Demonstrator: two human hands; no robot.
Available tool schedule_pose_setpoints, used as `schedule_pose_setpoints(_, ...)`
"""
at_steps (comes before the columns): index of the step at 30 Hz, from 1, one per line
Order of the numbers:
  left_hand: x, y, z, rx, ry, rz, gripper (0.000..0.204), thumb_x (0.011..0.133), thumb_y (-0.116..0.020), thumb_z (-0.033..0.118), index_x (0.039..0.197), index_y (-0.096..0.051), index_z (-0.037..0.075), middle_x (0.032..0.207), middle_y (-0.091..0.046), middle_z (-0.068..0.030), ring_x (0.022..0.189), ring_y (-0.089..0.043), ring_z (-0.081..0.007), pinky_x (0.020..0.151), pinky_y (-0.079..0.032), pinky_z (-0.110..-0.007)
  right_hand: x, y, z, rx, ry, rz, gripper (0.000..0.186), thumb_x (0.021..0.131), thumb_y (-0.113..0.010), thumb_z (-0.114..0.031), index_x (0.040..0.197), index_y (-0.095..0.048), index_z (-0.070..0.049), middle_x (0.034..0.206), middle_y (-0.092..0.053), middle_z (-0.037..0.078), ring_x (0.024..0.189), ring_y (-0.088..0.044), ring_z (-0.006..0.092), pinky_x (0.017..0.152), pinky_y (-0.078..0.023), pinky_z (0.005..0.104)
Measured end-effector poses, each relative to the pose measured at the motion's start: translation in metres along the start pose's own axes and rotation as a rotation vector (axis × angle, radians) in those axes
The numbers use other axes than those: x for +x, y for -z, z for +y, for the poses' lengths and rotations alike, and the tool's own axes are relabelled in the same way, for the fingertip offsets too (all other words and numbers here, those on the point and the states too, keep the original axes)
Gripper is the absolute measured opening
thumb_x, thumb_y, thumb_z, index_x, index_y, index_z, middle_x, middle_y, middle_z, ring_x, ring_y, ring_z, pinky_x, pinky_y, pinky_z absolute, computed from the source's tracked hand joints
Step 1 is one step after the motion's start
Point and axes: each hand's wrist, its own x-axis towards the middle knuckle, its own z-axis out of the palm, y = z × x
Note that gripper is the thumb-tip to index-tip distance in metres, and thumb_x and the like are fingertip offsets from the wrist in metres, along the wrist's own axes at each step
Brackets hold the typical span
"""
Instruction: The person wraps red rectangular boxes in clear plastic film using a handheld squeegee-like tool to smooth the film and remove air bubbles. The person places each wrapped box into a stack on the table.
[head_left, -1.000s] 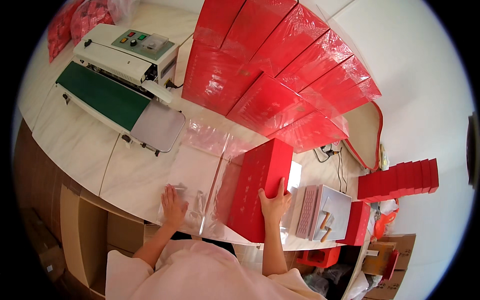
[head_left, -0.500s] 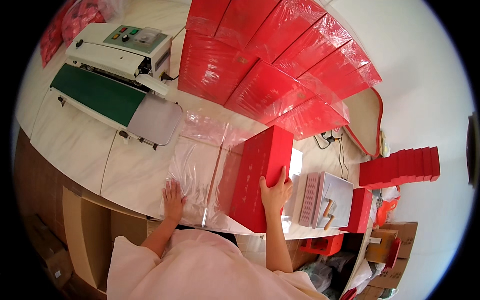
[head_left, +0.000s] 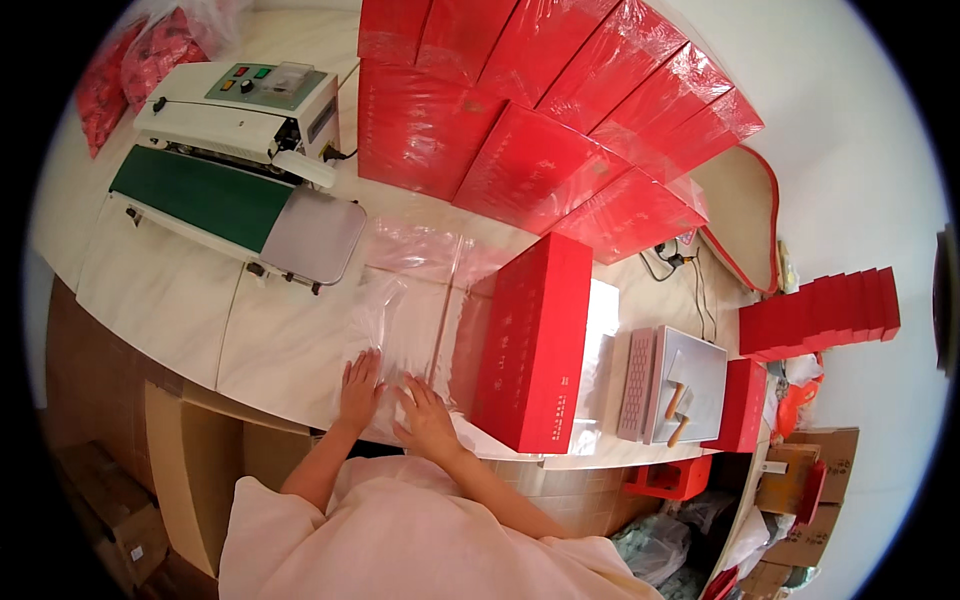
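Right hand (head_left: 427,418) shifted off the red box (head_left: 540,350) to join the left hand (head_left: 361,390) at the clear film (head_left: 405,330), turning work there. Left fingers lay outstretched; any right-hand pinch was unclear. The box stood unheld, rightward.

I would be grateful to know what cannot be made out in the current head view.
Head view:
Palms of left hand and right hand: hidden by the hands' backs; any pinch on the clear film is unclear.
Inside of red box: hidden by its sides.
Upper wrapped boxes: cut off by the upper edge.
Cardboard box: partly hidden by the sleeve.
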Motion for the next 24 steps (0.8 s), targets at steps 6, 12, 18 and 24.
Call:
schedule_pose_setpoints(6,0.007,0.008,-0.001,-0.118,0.023,0.045,0.074,0.084,-0.061,0.004,0.150,-0.027,0.006,0.133,-0.051,-0.0214,0.124,-0.046,-0.0365,0.104,-0.039,-0.042,-0.023,-0.040,0.014,-0.158,-0.027,-0.440,0.103,0.069,-0.083,-0.038,0.150,-0.027,-0.009,0.155,-0.014,0.027,0.144,-0.018,0.0428,0.115,-0.020,0.0548)
schedule_pose_setpoints(12,0.004,0.007,0.004,-0.222,0.097,-0.017,0.062,0.092,-0.053,0.006,0.149,-0.029,0.005,0.126,-0.054,-0.0219,0.115,-0.052,-0.0367,0.098,-0.044,-0.041,-0.030,-0.084,0.018,-0.382,-0.068,-0.332,0.089,0.080,-0.071,-0.042,0.151,-0.027,-0.011,0.158,-0.013,0.024,0.145,-0.016,0.0408,0.113,-0.021,0.0593)
schedule_pose_setpoints(18,-0.027,-0.015,-0.014,-0.571,0.370,0.118,0.046,0.097,-0.052,0.014,0.140,-0.040,0.001,0.119,-0.061,-0.0147,0.097,-0.061,-0.0237,0.085,-0.049,-0.034,-0.034,-0.108,0.027,-0.514,-0.046,-0.158,0.068,0.088,-0.059,-0.029,0.149,-0.034,-0.011,0.157,-0.017,0.023,0.145,-0.020,0.0401,0.113,-0.021,0.0590)
schedule_pose_setpoints(24,-0.063,0.029,-0.028,-0.763,0.897,-0.183,0.031,0.094,-0.061,0.020,0.119,-0.056,0.002,0.098,-0.066,-0.0056,0.080,-0.060,-0.0122,0.069,-0.048,-0.027,-0.037,-0.107,0.031,-0.307,-0.087,-0.127,0.062,0.086,-0.059,-0.023,0.144,-0.040,-0.010,0.155,-0.024,0.021,0.143,-0.025,0.0381,0.112,-0.022,0.0589)
